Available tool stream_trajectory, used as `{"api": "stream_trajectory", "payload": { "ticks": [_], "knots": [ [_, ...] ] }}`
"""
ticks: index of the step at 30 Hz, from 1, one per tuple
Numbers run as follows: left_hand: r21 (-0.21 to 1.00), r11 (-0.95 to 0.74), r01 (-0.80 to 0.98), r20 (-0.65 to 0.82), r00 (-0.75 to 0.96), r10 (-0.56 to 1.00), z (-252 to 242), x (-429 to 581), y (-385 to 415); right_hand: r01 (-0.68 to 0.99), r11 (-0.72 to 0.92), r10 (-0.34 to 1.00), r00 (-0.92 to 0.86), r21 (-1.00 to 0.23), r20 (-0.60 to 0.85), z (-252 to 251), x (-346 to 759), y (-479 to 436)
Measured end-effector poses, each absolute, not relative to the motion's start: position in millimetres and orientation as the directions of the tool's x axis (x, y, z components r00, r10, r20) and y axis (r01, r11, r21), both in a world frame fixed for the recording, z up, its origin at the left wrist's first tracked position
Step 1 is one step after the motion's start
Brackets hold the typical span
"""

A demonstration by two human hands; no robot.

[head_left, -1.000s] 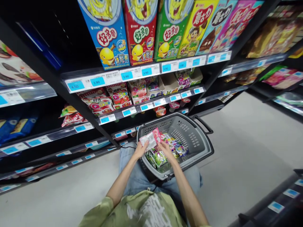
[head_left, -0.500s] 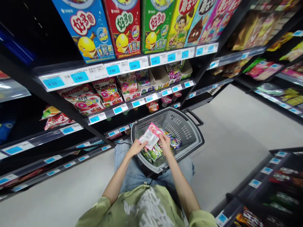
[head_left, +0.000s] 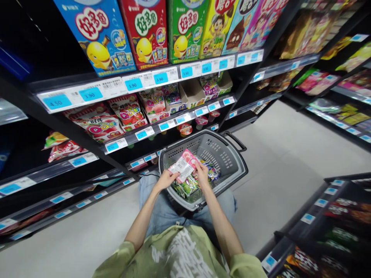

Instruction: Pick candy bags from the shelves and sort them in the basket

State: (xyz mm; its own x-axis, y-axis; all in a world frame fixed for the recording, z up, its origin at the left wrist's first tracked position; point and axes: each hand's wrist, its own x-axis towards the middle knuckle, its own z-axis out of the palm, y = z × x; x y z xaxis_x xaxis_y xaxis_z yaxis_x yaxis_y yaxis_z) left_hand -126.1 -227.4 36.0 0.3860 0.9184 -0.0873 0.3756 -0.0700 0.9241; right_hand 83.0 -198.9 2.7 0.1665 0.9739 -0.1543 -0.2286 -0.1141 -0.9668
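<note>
Both my hands hold a small pink and white candy packet [head_left: 184,165] over a grey shopping basket [head_left: 232,166] that rests on my knees. My left hand [head_left: 165,179] pinches the packet's lower left edge. My right hand [head_left: 201,174] grips its right edge. Under the packet, inside the basket, lie several colourful snack bags [head_left: 188,187], green ones among them.
Black shelves [head_left: 95,92] with blue price tags stand to my left and ahead, stocked with tall snack boxes [head_left: 146,33] and candy bags [head_left: 101,123]. A second low shelf [head_left: 319,227] stands at the lower right. Pale floor [head_left: 290,154] runs between them.
The view has tilted down and to the right, bringing the low right shelf into sight. My hands have kept hold of the packet and turned it slightly above the basket.
</note>
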Motion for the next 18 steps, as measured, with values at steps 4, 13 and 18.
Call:
{"api": "stream_trajectory", "payload": {
  "ticks": [4, 13, 18],
  "knots": [
    [0.911, -0.068, 0.408, -0.095, 0.367, 0.925, 38.1, -126.1, -227.3, -0.258, -0.119, 0.97, 0.176, -0.959, -0.168, 2.9, 82.3, -198.5],
    [0.896, -0.094, 0.433, -0.09, 0.386, 0.918, 38.4, -126.0, -226.3, -0.283, -0.138, 0.962, 0.191, -0.949, -0.197, 0.0, 83.1, -198.3],
    [0.886, -0.117, 0.449, -0.083, 0.402, 0.912, 35.6, -125.8, -225.5, -0.255, -0.126, 0.963, 0.198, -0.959, -0.18, 0.6, 84.2, -199.2]
  ]
}}
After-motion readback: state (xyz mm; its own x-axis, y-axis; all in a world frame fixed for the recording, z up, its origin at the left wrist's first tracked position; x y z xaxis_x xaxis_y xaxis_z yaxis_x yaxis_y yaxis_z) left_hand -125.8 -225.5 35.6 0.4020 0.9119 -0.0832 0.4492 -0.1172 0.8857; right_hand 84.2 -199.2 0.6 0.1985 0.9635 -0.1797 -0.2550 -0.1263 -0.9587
